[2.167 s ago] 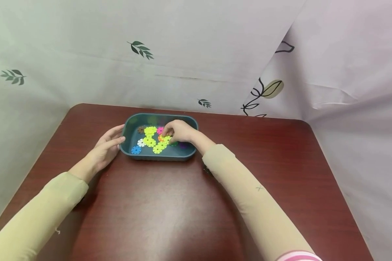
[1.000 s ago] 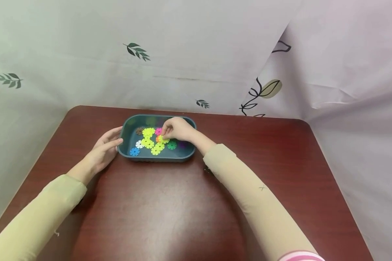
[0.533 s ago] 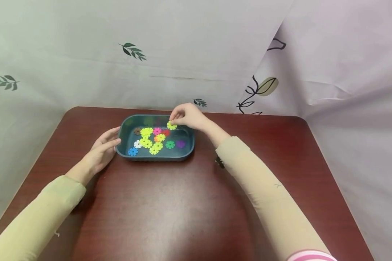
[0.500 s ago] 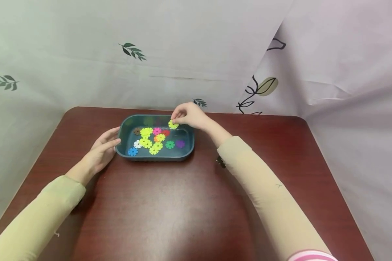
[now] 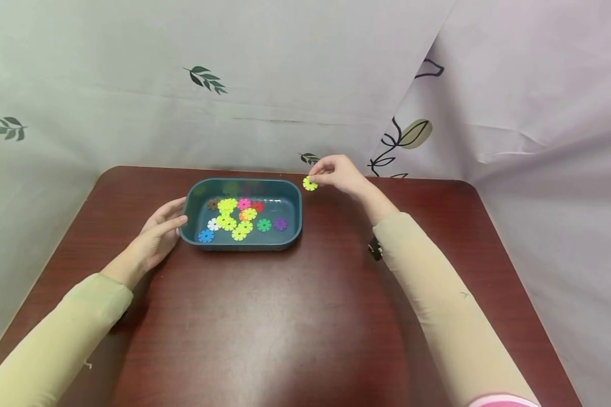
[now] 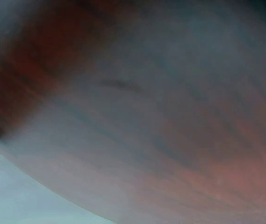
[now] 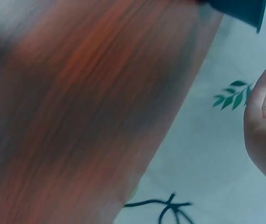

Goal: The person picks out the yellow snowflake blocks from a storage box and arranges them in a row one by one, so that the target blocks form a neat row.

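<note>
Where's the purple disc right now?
In the head view, the purple disc lies inside the dark teal tray, toward its right end, just right of the green disc.

Reddish-brown table (image 5: 265, 316), dark teal tray (image 5: 242, 247) on it

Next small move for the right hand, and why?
Probably lower the held yellow disc onto the table beside the tray: the right hand pinches it past the tray's right end; the left hand is at the other end.
</note>
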Available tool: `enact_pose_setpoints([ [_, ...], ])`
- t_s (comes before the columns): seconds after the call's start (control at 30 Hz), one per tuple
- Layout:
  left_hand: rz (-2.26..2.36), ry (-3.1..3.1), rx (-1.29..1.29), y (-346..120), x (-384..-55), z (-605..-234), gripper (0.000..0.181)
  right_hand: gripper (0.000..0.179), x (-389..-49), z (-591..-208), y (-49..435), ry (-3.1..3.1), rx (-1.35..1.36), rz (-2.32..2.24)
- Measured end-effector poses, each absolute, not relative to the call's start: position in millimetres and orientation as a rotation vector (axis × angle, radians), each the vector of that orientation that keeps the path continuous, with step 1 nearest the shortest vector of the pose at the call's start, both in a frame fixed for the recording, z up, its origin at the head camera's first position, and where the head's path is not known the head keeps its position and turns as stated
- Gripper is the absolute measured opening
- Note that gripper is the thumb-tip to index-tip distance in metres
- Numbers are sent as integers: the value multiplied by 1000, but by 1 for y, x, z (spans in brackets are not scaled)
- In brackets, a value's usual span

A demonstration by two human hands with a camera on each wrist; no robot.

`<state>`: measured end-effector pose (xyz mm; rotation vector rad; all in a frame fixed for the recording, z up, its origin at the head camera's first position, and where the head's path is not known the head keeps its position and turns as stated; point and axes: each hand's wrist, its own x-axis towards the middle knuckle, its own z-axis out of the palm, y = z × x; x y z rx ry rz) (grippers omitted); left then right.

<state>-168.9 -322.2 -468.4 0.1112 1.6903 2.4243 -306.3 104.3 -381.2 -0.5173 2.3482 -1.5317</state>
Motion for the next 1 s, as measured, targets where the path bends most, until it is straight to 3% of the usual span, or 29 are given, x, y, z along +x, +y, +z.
enact_pose_setpoints([
  [0.47,2422,1695,111,-321,-169,-466,39,17,-306,-416,132,2288,-387,-1439],
  [1.0,2434,1693,109,-322,-170,-469,39,11,-300,-437,128,2486,-508,-1112],
])
